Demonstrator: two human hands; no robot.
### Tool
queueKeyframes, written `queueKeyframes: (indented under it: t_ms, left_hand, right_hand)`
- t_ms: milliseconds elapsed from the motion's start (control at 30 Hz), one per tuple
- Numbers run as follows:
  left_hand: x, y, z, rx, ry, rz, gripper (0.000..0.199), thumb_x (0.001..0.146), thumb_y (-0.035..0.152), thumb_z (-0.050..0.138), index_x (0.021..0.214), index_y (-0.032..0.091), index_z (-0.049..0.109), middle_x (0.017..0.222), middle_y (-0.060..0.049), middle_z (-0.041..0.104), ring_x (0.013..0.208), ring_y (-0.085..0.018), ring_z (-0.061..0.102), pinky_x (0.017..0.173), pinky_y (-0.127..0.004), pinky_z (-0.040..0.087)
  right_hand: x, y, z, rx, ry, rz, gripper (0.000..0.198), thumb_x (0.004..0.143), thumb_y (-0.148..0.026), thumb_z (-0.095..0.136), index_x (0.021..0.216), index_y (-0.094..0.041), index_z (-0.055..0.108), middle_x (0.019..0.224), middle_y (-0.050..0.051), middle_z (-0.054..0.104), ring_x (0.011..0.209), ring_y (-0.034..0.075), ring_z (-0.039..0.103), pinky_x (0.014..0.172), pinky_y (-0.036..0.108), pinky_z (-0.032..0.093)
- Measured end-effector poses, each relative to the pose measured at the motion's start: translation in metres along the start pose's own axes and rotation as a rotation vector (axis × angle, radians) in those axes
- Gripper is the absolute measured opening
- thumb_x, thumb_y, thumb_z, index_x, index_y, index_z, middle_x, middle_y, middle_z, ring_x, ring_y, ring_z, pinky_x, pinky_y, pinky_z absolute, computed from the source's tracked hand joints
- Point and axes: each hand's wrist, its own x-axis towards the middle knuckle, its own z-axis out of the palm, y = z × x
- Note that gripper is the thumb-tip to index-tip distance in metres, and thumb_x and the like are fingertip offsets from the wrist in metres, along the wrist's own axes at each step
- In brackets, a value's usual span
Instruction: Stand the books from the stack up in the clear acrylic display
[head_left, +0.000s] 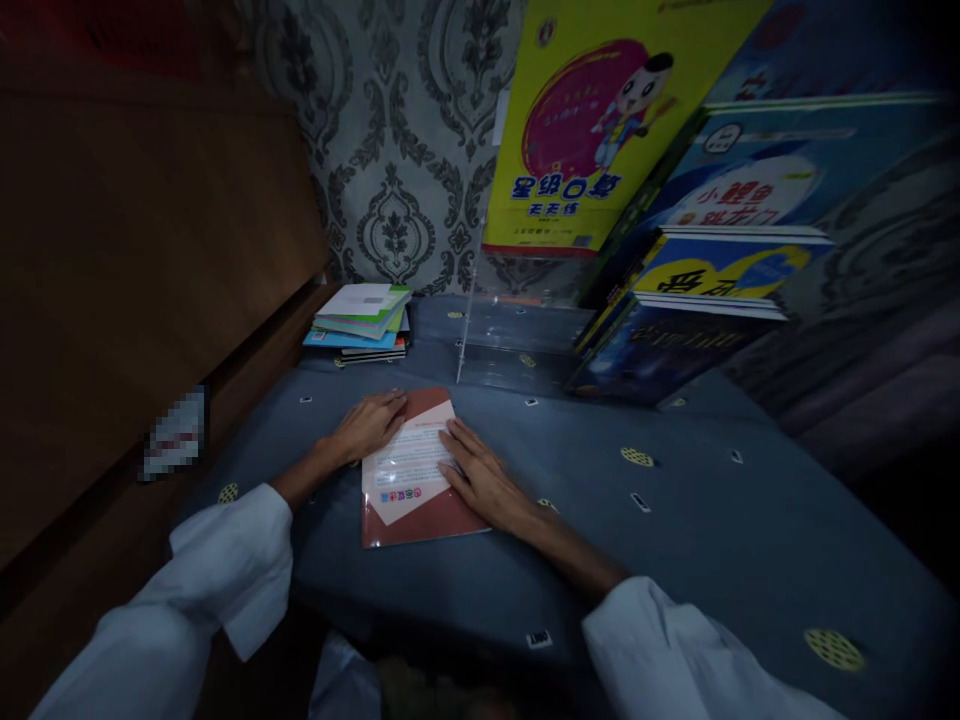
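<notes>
A thin reddish-brown book [427, 515] with a pale tilted panel of printed text lies flat on the dark blue-grey cloth. My left hand [373, 422] rests on its upper left edge, fingers stretched out. On the right side of the cover lies my right hand [484, 477], flat, with its fingers slightly spread. Both palms are down and neither hand grips the book. Part of the cover is hidden beneath the fingers.
Behind the book, a small stack of books [360, 322] sits by the wall. A clear acrylic rack [517, 345] holds several books upright, among them a yellow workbook [547, 215]. A brown wooden panel [150, 250] borders the left side.
</notes>
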Motion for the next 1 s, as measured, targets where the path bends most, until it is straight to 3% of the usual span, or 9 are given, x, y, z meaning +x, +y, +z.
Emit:
queueKeyframes:
  t_ms: [367, 500, 767, 1000]
  left_hand:
    - [0.045, 0.014, 0.016, -0.1, 0.027, 0.205, 0.047, 0.101, 0.029, 0.038, 0.141, 0.008, 0.051, 0.148, -0.015, 0.051, 0.14, -0.023, 0.046, 0.116, -0.037, 0.035]
    - [0.056, 0.017, 0.019, -0.125, 0.033, 0.248, 0.046, 0.102, 0.028, 0.035, 0.142, 0.012, 0.05, 0.148, -0.013, 0.051, 0.139, -0.022, 0.047, 0.115, -0.037, 0.037]
    - [0.059, 0.015, 0.028, -0.129, 0.052, 0.273, 0.046, 0.103, 0.029, 0.031, 0.143, 0.012, 0.048, 0.151, -0.013, 0.048, 0.143, -0.021, 0.042, 0.116, -0.04, 0.034]
    - [0.055, 0.019, 0.028, -0.104, 0.016, 0.313, 0.045, 0.104, 0.028, 0.031, 0.142, 0.015, 0.049, 0.15, -0.012, 0.049, 0.143, -0.019, 0.041, 0.117, -0.04, 0.031]
  right_hand:
    - [-0.002, 0.001, 0.001, -0.007, 0.004, -0.016, 0.055, 0.101, -0.038, 0.043, 0.148, -0.011, 0.044, 0.157, 0.02, 0.037, 0.148, 0.03, 0.031, 0.12, 0.052, 0.03]
    - [0.001, 0.001, -0.001, -0.006, -0.011, 0.004, 0.056, 0.101, -0.04, 0.043, 0.149, -0.013, 0.042, 0.158, 0.018, 0.037, 0.148, 0.029, 0.031, 0.121, 0.052, 0.03]
    - [0.009, -0.001, -0.004, -0.043, -0.054, 0.037, 0.061, 0.099, -0.037, 0.044, 0.149, -0.002, 0.039, 0.157, 0.024, 0.034, 0.148, 0.032, 0.03, 0.122, 0.051, 0.028]
    - [0.008, 0.001, -0.003, -0.011, -0.032, 0.004, 0.061, 0.1, -0.039, 0.042, 0.152, -0.008, 0.035, 0.159, 0.021, 0.033, 0.149, 0.03, 0.029, 0.121, 0.052, 0.028]
